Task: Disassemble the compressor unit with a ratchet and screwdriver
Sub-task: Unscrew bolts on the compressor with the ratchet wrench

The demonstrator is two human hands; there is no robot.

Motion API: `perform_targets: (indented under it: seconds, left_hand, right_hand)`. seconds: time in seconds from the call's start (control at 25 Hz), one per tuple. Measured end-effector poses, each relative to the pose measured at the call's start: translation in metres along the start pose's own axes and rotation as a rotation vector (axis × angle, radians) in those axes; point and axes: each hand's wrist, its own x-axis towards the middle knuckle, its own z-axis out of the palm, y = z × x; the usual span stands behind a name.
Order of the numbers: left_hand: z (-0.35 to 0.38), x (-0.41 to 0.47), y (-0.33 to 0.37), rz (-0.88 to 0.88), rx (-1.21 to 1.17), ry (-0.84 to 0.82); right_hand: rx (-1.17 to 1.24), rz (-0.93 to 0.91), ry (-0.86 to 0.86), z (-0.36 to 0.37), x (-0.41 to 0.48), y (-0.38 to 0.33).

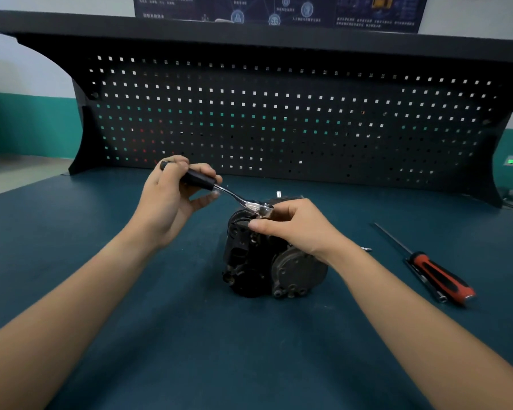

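The left grip [175,199] is closed round the black-handled chrome ratchet [234,196]. The right grip [296,229] pinches its head, with the dark cast-metal compressor unit [249,261] directly beneath on the teal desk [160,321]. The socket sits out of sight; if half-seated, it may slip and round the bolt.

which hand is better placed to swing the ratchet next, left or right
Left. The left hand grips the ratchet by its black handle, out where it likely has leverage. The right hand curls over the ratchet's head on top of the compressor, so it seems better suited to steadying it.
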Motion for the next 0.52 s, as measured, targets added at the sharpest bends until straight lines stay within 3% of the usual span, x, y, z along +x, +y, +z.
perform_targets:
  seconds: [0.2,0.4,0.52]
  left_hand:
    - [-0.005,-0.016,-0.005,0.034,-0.021,0.084]
    - [-0.009,-0.036,-0.007,0.113,-0.028,0.095]
    - [-0.007,-0.039,-0.006,0.114,-0.025,0.112]
  right_hand:
    - [-0.121,0.015,0.127,0.010,0.000,-0.005]
    - [-0.443,-0.074,0.497,0.042,-0.019,0.003]
    - [-0.481,-0.069,0.601,0.057,-0.020,0.003]
